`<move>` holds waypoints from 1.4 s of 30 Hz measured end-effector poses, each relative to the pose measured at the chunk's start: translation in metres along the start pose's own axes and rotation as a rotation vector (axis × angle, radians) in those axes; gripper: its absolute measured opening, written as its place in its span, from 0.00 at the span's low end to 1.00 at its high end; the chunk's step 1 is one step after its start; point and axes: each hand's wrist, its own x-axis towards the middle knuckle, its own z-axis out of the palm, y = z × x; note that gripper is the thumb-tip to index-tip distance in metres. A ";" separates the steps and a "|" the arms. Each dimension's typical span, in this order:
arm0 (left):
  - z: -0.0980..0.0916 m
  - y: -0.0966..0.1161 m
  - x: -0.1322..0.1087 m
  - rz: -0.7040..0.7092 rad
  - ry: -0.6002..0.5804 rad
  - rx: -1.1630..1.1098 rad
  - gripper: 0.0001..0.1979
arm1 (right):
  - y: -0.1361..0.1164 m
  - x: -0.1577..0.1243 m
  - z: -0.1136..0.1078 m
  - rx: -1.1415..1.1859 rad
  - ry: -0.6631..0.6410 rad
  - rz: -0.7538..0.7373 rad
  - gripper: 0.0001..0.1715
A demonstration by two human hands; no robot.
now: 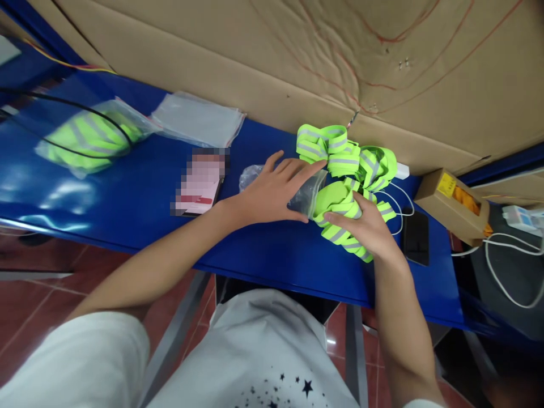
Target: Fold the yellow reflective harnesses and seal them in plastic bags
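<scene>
My left hand (276, 190) is spread over a clear plastic bag (304, 195), its fingers and thumb wide apart around the bag's mouth. The rest of the bag bunches up behind the hand, partly hidden by it. My right hand (368, 224) is closed on a bundle of neon-yellow reflective straps (340, 207) with grey stripes. One end of that bundle meets the bag's opening; how far it reaches inside, I cannot tell. Just beyond lie more coiled reflective straps (344, 158) in a loose heap.
On the blue table (263, 255) lie a phone with a blurred screen (199, 184), flat clear bags (198, 119), and a filled bag of straps (91, 139). To the right are a dark phone (416, 238), a cardboard box (453, 204) and white cables. A cardboard panel (272, 73) stands behind.
</scene>
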 end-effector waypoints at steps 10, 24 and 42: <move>-0.001 0.014 -0.009 0.117 -0.183 -0.023 0.56 | -0.002 -0.004 0.003 -0.196 -0.214 -0.100 0.32; 0.008 0.019 -0.011 0.098 -0.217 0.027 0.52 | -0.003 -0.009 0.019 -0.204 -0.208 -0.231 0.23; -0.002 0.018 -0.010 0.048 -0.157 -0.108 0.53 | -0.005 -0.007 0.005 -0.091 -0.308 -0.178 0.33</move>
